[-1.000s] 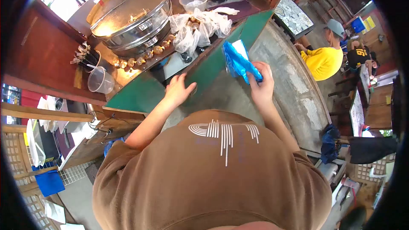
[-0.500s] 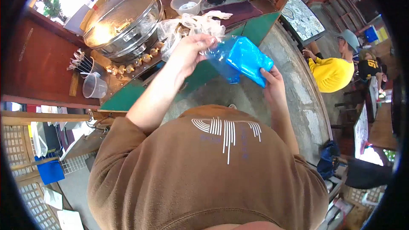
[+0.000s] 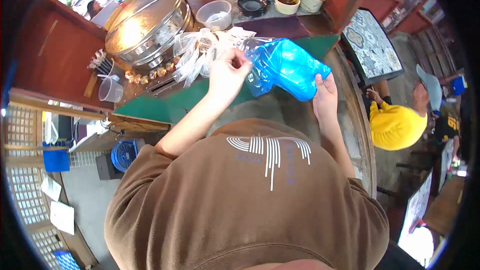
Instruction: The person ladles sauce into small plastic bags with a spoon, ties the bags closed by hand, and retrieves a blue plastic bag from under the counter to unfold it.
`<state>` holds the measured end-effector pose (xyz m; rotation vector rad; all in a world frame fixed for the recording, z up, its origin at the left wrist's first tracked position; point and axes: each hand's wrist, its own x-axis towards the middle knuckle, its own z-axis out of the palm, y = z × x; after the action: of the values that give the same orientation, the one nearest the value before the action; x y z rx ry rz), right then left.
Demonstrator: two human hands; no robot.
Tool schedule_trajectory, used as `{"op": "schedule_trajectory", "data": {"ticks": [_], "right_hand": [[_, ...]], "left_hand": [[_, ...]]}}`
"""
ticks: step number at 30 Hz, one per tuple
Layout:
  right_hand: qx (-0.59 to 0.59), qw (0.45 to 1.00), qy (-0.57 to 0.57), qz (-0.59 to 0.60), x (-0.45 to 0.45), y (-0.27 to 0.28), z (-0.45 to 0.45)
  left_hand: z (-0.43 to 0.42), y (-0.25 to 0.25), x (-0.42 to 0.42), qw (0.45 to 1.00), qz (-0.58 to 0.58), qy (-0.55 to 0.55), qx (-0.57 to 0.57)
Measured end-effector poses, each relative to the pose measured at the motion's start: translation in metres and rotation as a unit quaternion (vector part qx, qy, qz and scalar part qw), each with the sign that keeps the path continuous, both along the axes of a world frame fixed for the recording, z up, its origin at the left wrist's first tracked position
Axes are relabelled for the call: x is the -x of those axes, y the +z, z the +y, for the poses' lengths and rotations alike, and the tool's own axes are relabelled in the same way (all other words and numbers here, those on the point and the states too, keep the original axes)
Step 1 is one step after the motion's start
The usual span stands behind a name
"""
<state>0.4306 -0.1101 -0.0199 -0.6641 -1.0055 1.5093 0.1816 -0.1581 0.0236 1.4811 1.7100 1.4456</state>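
Note:
A shiny blue plastic bag is stretched between my two hands in front of my chest. Clear film shows at its left end. My left hand is closed in a pinch at the edge of that film. At the bag's lower right corner, my right hand grips it between thumb and fingers. Just behind my left hand, a bunch of clear plastic bags lies on the counter; what is inside them is hard to make out.
A large round metal steamer stands on the counter, with small tied bags before it. Clear tubs, black dishes and sauce cups stand farther back. A person in yellow is to the right.
The blue bag has spread out and looks fuller, with more of its side showing. Both hands keep their hold on it. The view has shifted a little.

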Motion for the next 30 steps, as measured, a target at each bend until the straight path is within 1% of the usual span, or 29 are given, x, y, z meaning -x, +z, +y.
{"op": "schedule_trajectory", "data": {"ticks": [1, 2, 3, 4, 5, 7, 8, 9, 10, 11, 12, 13, 14, 15, 16, 17, 19, 20, 21, 22, 23, 24, 26, 29, 30], "right_hand": [[-0.003, 1.000, 0.011, -0.005, -0.001, 0.000, 0.007], [-0.031, 0.999, 0.015, -0.033, 0.000, -0.002, 0.014], [-0.060, 0.997, 0.018, -0.055, 0.003, 0.000, 0.019], [-0.088, 0.993, 0.021, -0.078, 0.004, 0.004, 0.021], [-0.117, 0.988, 0.023, -0.100, 0.005, 0.009, 0.024], [-0.111, 0.989, 0.009, -0.097, 0.009, 0.016, 0.030], [-0.108, 0.989, 0.001, -0.096, 0.012, 0.019, 0.032], [-0.102, 0.990, -0.004, -0.095, 0.014, 0.022, 0.034], [-0.097, 0.991, -0.009, -0.093, 0.018, 0.025, 0.037], [-0.091, 0.992, -0.012, -0.091, 0.020, 0.026, 0.039], [-0.087, 0.992, -0.005, -0.093, 0.020, 0.026, 0.043], [-0.085, 0.992, 0.002, -0.094, 0.019, 0.026, 0.048], [-0.082, 0.992, 0.009, -0.096, 0.019, 0.026, 0.054], [-0.056, 0.996, 0.025, -0.065, 0.018, 0.026, 0.059], [-0.030, 0.998, 0.041, -0.035, 0.016, 0.027, 0.066], [-0.002, 0.998, 0.056, -0.006, 0.015, 0.027, 0.071], [0.014, 0.996, 0.088, 0.020, 0.015, 0.030, 0.075], [0.017, 0.994, 0.102, 0.026, 0.016, 0.033, 0.075], [0.019, 0.993, 0.115, 0.033, 0.017, 0.036, 0.075], [0.000, 0.994, 0.113, 0.006, 0.018, 0.035, 0.076], [-0.018, 0.994, 0.109, -0.021, 0.019, 0.034, 0.077], [-0.036, 0.993, 0.105, -0.048, 0.019, 0.032, 0.078], [-0.029, 0.993, 0.109, -0.042, 0.022, 0.032, 0.077], [-0.034, 0.991, 0.117, -0.050, 0.027, 0.032, 0.079], [-0.039, 0.991, 0.119, -0.055, 0.028, 0.032, 0.080]], "left_hand": [[0.002, 0.000, -0.002, 0.997, -0.049, -0.017, 0.052], [0.004, 0.002, -0.006, 0.975, -0.211, -0.045, 0.046], [0.006, 0.011, -0.011, 0.927, -0.366, -0.073, 0.036], [0.008, 0.017, -0.013, 0.852, -0.513, -0.100, 0.023], [0.010, 0.017, -0.011, 0.842, -0.528, -0.103, 0.029], [0.014, 0.028, -0.012, 0.821, -0.559, -0.112, 0.041], [0.007, 0.032, -0.022, 0.875, -0.482, -0.044, 0.017], [0.005, 0.033, -0.027, 0.961, -0.274, -0.024, -0.011], [0.005, 0.033, -0.030, 0.998, -0.052, -0.003, -0.037], [0.005, 0.033, -0.031, 0.983, 0.172, 0.018, -0.060], [0.009, 0.029, -0.025, 0.999, 0.039, -0.011, -0.017], [0.016, 0.022, -0.011, 0.994, -0.096, -0.039, 0.024], [0.022, 0.015, 0.005, 0.969, -0.230, -0.067, 0.063], [0.024, 0.012, 0.016, 0.923, -0.359, -0.095, 0.099], [0.020, 0.031, 0.018, 0.858, -0.483, -0.175, 0.023], [0.019, 0.036, 0.022, 0.811, -0.553, -0.190, 0.024], [0.016, 0.040, 0.029, 0.700, -0.680, -0.216, 0.024], [0.018, 0.031, 0.035, 0.680, -0.667, -0.302, 0.038], [0.018, 0.027, 0.034, 0.789, -0.539, -0.289, 0.053], [0.019, 0.025, 0.030, 0.875, -0.396, -0.269, 0.068], [0.021, 0.024, 0.025, 0.936, -0.241, -0.242, 0.082], [0.021, 0.038, 0.014, 0.965, -0.158, -0.204, 0.039], [0.025, 0.033, 0.006, 0.957, -0.161, -0.218, 0.098], [0.029, 0.031, 0.003, 0.959, -0.125, -0.200, 0.158], [0.031, 0.030, 0.002, 0.955, -0.150, -0.191, 0.169]]}}
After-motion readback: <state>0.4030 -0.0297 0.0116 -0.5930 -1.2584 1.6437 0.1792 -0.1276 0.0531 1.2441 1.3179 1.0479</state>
